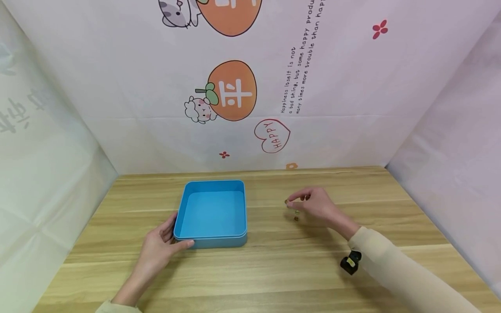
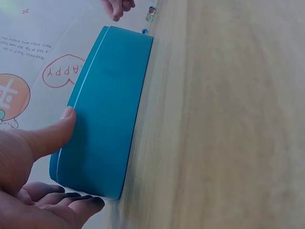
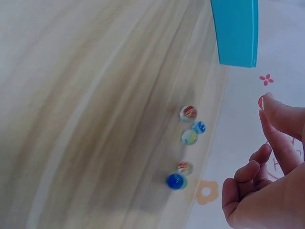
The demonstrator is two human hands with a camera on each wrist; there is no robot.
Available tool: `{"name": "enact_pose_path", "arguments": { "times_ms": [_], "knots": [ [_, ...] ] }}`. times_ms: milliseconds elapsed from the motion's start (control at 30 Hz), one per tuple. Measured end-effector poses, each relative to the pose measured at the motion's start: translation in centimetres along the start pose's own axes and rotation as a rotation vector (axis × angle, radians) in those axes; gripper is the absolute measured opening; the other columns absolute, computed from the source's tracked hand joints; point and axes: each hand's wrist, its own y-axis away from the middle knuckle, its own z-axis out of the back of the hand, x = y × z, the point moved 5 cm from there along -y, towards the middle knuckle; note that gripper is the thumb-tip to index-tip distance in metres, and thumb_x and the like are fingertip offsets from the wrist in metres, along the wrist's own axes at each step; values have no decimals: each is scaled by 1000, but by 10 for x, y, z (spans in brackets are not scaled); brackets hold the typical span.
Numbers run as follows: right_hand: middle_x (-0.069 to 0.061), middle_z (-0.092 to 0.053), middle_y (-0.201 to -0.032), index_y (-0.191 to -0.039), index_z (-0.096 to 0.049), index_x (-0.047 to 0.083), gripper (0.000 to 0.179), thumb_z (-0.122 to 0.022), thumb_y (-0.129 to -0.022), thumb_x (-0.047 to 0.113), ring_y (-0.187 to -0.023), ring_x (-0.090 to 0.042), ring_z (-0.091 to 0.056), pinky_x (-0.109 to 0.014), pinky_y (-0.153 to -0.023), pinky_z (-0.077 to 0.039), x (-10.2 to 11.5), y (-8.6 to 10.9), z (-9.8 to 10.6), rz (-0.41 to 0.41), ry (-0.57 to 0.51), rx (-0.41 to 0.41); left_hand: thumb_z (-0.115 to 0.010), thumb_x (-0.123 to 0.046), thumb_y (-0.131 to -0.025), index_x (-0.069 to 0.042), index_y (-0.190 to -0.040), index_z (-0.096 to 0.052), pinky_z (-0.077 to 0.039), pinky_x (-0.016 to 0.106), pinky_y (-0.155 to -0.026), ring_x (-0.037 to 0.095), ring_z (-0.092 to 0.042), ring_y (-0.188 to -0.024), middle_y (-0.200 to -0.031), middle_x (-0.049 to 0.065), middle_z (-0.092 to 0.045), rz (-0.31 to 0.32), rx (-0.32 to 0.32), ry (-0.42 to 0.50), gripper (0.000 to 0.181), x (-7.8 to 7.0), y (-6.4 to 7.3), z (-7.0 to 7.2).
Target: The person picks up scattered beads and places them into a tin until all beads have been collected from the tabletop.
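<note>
A shallow blue box, its inside bare, sits on the table left of centre. My left hand grips its near left corner. The thumb lies on the front wall and the fingers bend round the side. To the right, my right hand pinches a small reddish glass marble between thumb and index fingertip, above the table. The other fingers curl in. Below that hand lie several marbles, among them a red-swirled marble, a green-yellow marble and a dark blue marble.
The wood-grain table meets a white printed backdrop at its far edge. White cloth walls stand at the left and right sides. A black wrist device is strapped at the right sleeve.
</note>
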Motion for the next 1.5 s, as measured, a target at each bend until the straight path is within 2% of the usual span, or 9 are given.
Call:
{"name": "enact_pose_path", "arguments": {
  "times_ms": [500,700,1100,1500],
  "knots": [
    [-9,-62,-90,-103,-86,16,12,-84,-93,23,-77,-23,-45,-30,-58,-38,27,-11,-12,-1,-57,30,-89,-9,-87,2,-164,-29,-42,40,-113,38,-34,-151,-167,24,-29,-6,-10,-12,98,0,0,-1],
    [-7,-65,-94,-102,-86,14,13,-85,-93,22,-81,-24,-46,-31,-61,-35,40,-16,-17,27,-55,39,-89,-9,-88,1,-164,-29,-41,39,-113,37,-35,-151,-167,23,-29,-3,-12,-4,98,1,0,-2],
    [-4,-69,-103,-99,-86,14,11,-85,-92,22,-85,-26,-51,-33,-65,-39,70,-26,-27,93,-79,58,-87,-6,-88,2,-164,-28,-42,40,-113,38,-34,-151,-167,24,-28,-23,2,31,97,1,-2,-2],
    [-4,-69,-99,-100,-86,14,10,-85,-92,20,-87,-26,-51,-33,-66,-39,89,-36,-45,80,-129,100,-88,-7,-88,2,-164,-30,-41,39,-113,38,-34,-151,-167,24,-29,-26,-8,28,96,0,0,-2]
  ]
}}
